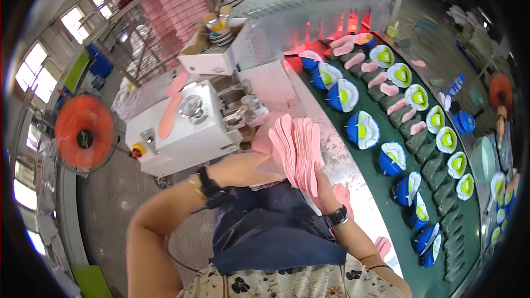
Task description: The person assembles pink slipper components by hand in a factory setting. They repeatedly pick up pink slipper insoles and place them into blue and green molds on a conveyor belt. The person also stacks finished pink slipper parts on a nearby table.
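Floral shirt point(270, 282) nearest, blue apron point(276, 237) beyond. Ahead, the right hand point(327, 192) grips pink insoles point(301, 152); the left hand point(247, 170), fingers outstretched, is just beside them. Rightward, the surface point(343, 161) meets the belt's point(365, 174) edge; bare floor point(113, 215) opens left.

Left fingers point(267, 177) look blurred; pink insoles point(298, 152) hide most right fingers point(318, 173).

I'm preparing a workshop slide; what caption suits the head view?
A right hand holds a stack of pink insoles beside a green belt lined with blue-and-white shoe parts.
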A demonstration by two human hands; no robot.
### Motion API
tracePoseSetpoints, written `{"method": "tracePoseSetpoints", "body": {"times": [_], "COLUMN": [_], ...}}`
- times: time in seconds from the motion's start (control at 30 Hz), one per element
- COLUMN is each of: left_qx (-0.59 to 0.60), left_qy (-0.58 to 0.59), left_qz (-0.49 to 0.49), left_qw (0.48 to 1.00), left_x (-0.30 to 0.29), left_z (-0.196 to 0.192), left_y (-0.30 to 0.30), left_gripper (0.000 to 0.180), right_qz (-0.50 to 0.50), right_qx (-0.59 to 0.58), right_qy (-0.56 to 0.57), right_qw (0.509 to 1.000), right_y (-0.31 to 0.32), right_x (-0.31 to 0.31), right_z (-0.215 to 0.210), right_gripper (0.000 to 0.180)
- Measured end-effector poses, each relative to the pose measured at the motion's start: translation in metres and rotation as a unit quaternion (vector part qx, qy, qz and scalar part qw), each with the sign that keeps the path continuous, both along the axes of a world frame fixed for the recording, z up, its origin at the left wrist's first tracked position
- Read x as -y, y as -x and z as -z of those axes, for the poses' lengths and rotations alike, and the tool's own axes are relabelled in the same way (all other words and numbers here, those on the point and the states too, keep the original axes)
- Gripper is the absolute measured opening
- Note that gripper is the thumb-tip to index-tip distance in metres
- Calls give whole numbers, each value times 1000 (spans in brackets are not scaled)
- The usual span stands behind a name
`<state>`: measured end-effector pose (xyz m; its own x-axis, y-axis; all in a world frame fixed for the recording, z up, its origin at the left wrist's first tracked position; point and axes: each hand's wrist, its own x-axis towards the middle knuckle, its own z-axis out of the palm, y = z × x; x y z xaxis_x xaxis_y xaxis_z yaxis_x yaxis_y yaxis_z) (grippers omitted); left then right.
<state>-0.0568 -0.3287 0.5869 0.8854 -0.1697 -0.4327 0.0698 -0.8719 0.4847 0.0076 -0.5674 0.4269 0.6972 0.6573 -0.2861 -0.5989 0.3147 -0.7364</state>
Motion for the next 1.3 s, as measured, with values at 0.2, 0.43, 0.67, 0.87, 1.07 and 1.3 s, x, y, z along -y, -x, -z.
{"method": "tracePoseSetpoints", "body": {"times": [0.2,0.43,0.67,0.87,1.07,1.3], "left_qx": [49,87,78,17,-29,-36], "left_qy": [666,674,614,630,625,667], "left_qz": [-373,-421,-472,-487,-493,-486], "left_qw": [644,601,627,605,605,563], "left_x": [41,40,33,31,34,27], "left_z": [87,98,103,123,128,135], "left_y": [36,69,90,104,116,118], "left_gripper": [43,33,30,29,33,31], "right_qz": [-129,-228,-193,-204,-293,-279], "right_qx": [13,42,302,362,328,224], "right_qy": [50,246,188,230,259,145], "right_qw": [990,941,915,880,860,922], "right_y": [47,56,78,83,82,83], "right_x": [-27,-31,-37,-40,-42,-41], "right_z": [-51,-50,-58,-60,-52,-57], "right_gripper": [54,73,83,87,80,78]}}
